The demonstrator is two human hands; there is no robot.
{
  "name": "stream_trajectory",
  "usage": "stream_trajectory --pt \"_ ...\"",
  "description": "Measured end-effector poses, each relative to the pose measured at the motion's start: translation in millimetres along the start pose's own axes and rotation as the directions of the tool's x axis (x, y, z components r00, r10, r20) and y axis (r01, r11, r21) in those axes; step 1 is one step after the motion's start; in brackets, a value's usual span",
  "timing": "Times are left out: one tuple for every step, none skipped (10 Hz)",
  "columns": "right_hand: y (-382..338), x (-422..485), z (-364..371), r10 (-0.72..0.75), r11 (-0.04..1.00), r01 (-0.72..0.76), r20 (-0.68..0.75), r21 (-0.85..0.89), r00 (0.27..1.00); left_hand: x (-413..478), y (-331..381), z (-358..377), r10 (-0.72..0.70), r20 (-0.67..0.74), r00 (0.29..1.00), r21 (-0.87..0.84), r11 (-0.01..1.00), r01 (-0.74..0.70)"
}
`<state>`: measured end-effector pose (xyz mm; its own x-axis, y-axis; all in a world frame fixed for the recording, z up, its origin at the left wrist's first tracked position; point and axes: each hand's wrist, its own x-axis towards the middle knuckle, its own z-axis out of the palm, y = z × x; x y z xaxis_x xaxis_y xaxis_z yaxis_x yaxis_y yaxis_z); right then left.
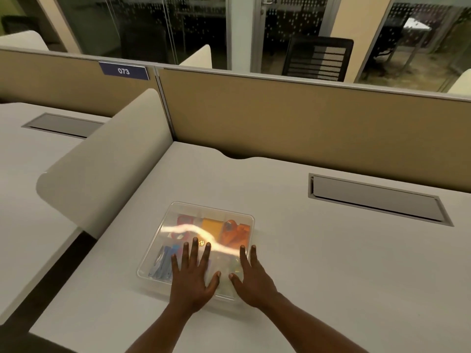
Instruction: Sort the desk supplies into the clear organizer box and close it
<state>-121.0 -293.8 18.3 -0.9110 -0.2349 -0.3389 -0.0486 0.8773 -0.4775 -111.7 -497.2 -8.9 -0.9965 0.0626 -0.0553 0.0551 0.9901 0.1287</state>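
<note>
The clear organizer box sat filled at 6 o'clock on the table, lid on. The left hand and right hand pressed flat on it, fingers straight, gripping nothing. This was likely the closing step; the next move needed even downward pressure along the edges.

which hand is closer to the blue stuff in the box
Left. The left hand lies flat on the organizer box lid, just right of the blue supplies under it. The right hand rests further right, at the near right corner.
</note>
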Motion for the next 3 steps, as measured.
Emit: stream_trajectory --pt "20.6 -16.7 -11.0 -0.038 0.998 0.038 0.002 0.058 0.999 0.5 2.5 -4.2 -0.009 -0.001 1.000 -0.019 1.000 0.009" --pt "65.8 -47.6 -17.3 0.041 0.997 -0.042 0.013 0.067 0.999 -1.1 30.1 -15.4 -0.072 -0.035 0.997 -0.100 0.993 0.068" --pt "94.9 -68.6 -20.1 0.134 0.991 -0.134 0.021 0.014 0.991 -6.7 64.8 -13.2 -0.025 -0.070 0.997 -0.147 0.989 0.015"
